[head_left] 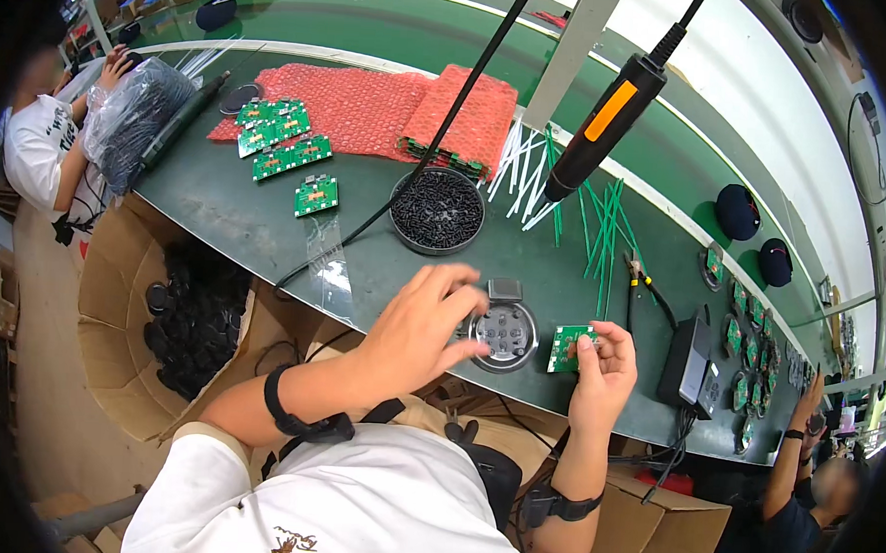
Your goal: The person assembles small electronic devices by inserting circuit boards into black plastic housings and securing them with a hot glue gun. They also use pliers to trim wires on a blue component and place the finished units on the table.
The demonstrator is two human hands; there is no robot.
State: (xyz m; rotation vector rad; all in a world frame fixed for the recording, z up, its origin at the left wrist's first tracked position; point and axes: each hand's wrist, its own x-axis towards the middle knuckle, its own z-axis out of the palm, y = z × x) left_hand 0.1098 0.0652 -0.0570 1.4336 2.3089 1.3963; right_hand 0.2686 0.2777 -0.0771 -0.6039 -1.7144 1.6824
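Observation:
My right hand [603,370] pinches a small green circuit board [564,349] between thumb and fingers, just above the bench. Left of it, a round dark plastic housing [505,335] lies on the dark green bench near its front edge. My left hand [425,326] is over the housing's left side, with fingers apart and slightly blurred. I see nothing held in it, and cannot tell whether its thumb touches the housing. Beyond the housing stands a round bowl [436,211] full of small black screws or similar pieces.
A black electric screwdriver [606,125] hangs overhead. More green boards [317,196] lie by red bubble wrap [342,101]. White and green strips [606,230], pliers [643,287] and a black power box [689,365] are rightward. A cardboard box [138,361] holds black parts. Two people work at the sides.

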